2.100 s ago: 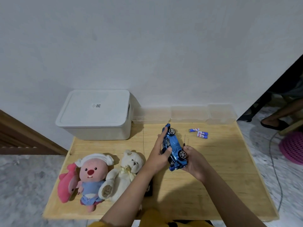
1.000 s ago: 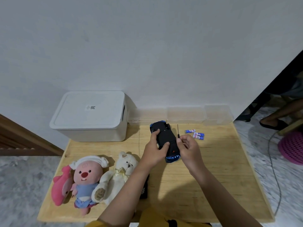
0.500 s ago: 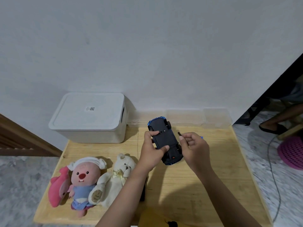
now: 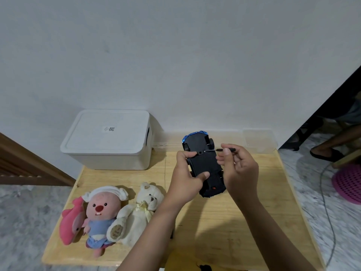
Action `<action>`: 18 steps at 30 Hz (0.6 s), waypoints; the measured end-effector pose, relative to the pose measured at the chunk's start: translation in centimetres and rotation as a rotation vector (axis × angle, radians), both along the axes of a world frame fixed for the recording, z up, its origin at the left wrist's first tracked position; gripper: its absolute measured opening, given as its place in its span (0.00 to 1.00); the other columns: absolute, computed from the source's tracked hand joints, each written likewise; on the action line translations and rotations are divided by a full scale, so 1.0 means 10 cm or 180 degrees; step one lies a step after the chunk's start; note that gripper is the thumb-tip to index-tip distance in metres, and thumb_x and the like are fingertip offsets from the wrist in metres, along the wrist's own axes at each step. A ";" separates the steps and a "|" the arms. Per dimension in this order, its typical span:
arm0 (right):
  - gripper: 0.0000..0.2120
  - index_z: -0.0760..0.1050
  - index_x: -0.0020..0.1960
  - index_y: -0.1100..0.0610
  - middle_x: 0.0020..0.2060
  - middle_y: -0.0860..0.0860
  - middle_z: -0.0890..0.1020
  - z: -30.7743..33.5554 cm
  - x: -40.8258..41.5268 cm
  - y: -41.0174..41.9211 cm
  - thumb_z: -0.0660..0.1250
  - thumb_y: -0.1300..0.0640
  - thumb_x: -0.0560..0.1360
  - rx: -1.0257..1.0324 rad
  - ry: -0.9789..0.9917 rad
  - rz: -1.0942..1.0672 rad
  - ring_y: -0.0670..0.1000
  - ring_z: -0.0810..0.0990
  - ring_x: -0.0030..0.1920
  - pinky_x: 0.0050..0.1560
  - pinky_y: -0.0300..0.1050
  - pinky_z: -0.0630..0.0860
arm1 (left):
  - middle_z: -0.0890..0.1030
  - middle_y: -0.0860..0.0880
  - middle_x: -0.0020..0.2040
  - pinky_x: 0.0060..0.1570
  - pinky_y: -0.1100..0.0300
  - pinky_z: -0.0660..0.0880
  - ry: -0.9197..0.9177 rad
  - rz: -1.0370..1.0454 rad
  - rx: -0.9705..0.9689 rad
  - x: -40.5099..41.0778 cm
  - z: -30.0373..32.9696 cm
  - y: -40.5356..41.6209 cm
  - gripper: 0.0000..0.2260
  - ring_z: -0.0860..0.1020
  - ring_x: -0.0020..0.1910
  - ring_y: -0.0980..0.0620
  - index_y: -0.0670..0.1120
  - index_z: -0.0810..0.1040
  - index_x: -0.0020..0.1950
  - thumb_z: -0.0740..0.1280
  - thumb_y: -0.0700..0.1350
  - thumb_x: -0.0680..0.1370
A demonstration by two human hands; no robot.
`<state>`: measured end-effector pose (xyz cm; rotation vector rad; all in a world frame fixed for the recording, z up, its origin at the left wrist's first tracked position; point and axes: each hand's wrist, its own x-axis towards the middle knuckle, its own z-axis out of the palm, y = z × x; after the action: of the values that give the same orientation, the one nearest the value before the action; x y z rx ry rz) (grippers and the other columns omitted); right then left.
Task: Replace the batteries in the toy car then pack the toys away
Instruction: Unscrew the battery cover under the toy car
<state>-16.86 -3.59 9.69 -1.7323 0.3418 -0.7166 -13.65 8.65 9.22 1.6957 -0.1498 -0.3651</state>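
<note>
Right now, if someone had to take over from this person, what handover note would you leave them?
Left hand: grips the toy car, held underside up above the wooden table.
Right hand: pinches a small screwdriver, its tip at a screw on the car's underside.
Done: car flipped, screwdriver in place.
Left: open the battery cover, swap batteries, close it. Spare batteries are hidden in this view.
Then pack the car, pink plush, white teddy bear and pink dolphin plush, probably into the lidded white storage box, still closed.

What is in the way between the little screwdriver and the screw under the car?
Nothing visible. The right hand holds the screwdriver, its tip at the screw tab on the upturned toy car, which the left hand grips.
</note>
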 end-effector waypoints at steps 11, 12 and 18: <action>0.06 0.74 0.49 0.55 0.38 0.52 0.81 0.01 -0.01 0.03 0.59 0.60 0.76 -0.0531 -0.0251 -0.0049 0.44 0.82 0.42 0.42 0.30 0.77 | 0.72 0.57 0.48 0.46 0.61 0.78 -0.0182 0.0038 0.0114 -0.05 0.09 -0.01 0.22 0.72 0.40 0.76 0.49 0.64 0.57 0.70 0.32 0.72; 0.06 0.75 0.49 0.55 0.38 0.52 0.81 0.00 -0.02 0.03 0.59 0.60 0.76 -0.0573 -0.0258 -0.0045 0.44 0.82 0.42 0.42 0.30 0.77 | 0.71 0.57 0.48 0.45 0.63 0.78 -0.0184 0.0029 0.0107 -0.05 0.09 -0.01 0.22 0.72 0.40 0.77 0.49 0.63 0.57 0.70 0.32 0.72; 0.09 0.77 0.46 0.65 0.39 0.52 0.78 0.01 0.03 -0.03 0.59 0.62 0.76 -0.1705 -0.0444 -0.0029 0.46 0.77 0.40 0.38 0.34 0.75 | 0.72 0.57 0.47 0.39 0.65 0.79 -0.0091 -0.0042 0.0089 -0.05 0.11 0.00 0.22 0.77 0.41 0.67 0.49 0.63 0.57 0.69 0.32 0.73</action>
<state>-16.57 -3.90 9.84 -2.1655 0.0590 -0.9932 -14.20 8.68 10.31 1.7288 -0.1778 -0.3542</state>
